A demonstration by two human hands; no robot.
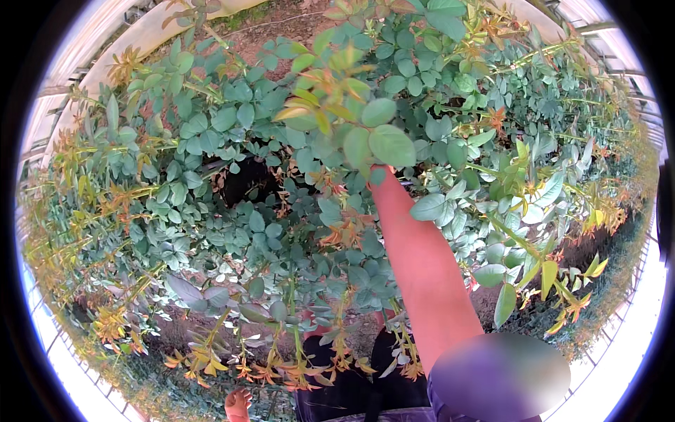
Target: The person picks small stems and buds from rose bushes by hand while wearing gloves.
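Note:
Reaching forward from the lower right, my right arm goes in among dense rose bushes (253,221). Leaves cover most of my right hand (381,173), so its fingers and anything in them are hidden. Over the wrist stands a leafy shoot (390,145) with orange-tinged young leaves above it. My left hand (238,403) hangs low at the bottom edge, apart from the near stems. Its fingers look loosely curled, with no object visible in them.
Thorny-looking stems with reddish tips (300,374) spread towards my dark-clothed legs (337,395). A dark gap (250,182) opens in the foliage left of centre. Bare soil (269,34) shows beyond the bushes, before a pale sheet (142,37).

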